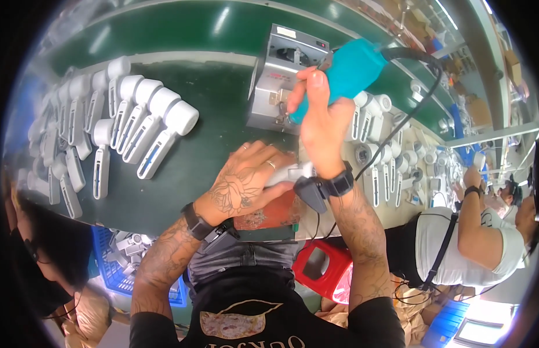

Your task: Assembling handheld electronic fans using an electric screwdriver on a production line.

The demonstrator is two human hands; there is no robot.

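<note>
My right hand (325, 124) is raised and closed around a teal corded electric screwdriver (355, 68). The tool's lower end is beside a grey metal screw feeder box (273, 87). My left hand (244, 180) lies over a white plastic housing (287, 173), fingers wrapped around it and covering most of it. That housing rests on a reddish-brown pad (275, 211) at the bench's near edge. A black band with a small device sits on each of my wrists.
White round-headed housings with slotted handles (156, 152) stand in rows on the green bench (217, 87) at left. More stand at right (376, 168). A blue basket of white parts (115, 278) and a red stool (333, 278) are below. A person (472, 243) works at right.
</note>
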